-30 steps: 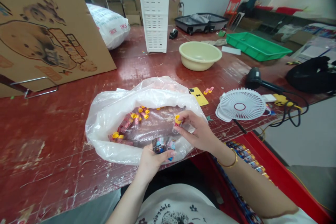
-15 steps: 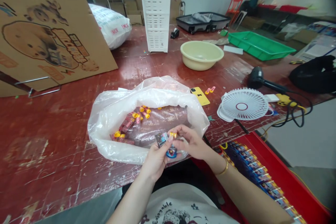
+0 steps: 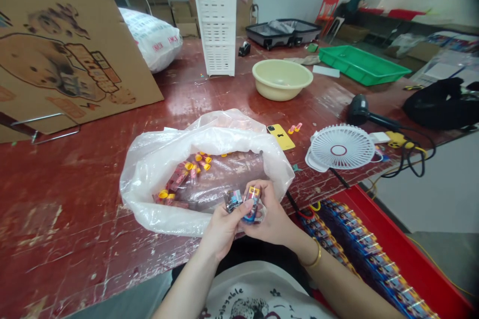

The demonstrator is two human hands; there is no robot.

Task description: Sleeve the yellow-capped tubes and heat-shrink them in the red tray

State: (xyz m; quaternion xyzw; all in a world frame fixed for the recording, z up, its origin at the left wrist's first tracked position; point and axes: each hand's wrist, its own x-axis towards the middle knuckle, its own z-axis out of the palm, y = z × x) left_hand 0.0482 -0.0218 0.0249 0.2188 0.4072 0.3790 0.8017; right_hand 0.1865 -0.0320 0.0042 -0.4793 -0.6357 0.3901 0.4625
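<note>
While the left hand and right hand meet over the near rim of the translucent white plastic bag, a small blue-and-red printed piece with a yellow top sits between them, its long axis pointing roughly away from the body. The right hand, its fingers curled around the piece's right side, is nearer; the left hand's thumb presses on it, those fingers also gripping a small dark-and-blue printed packet.

Inside the bag, clear pink-printed tubes with yellow caps lie mostly toward its left and far sides. Right of the bag, below the edge of the dark red, scuffed counter, a red plastic crate holds rows of blue-and-yellow packaged pieces. Beyond the bag stands a round pale-yellow plastic bowl.
</note>
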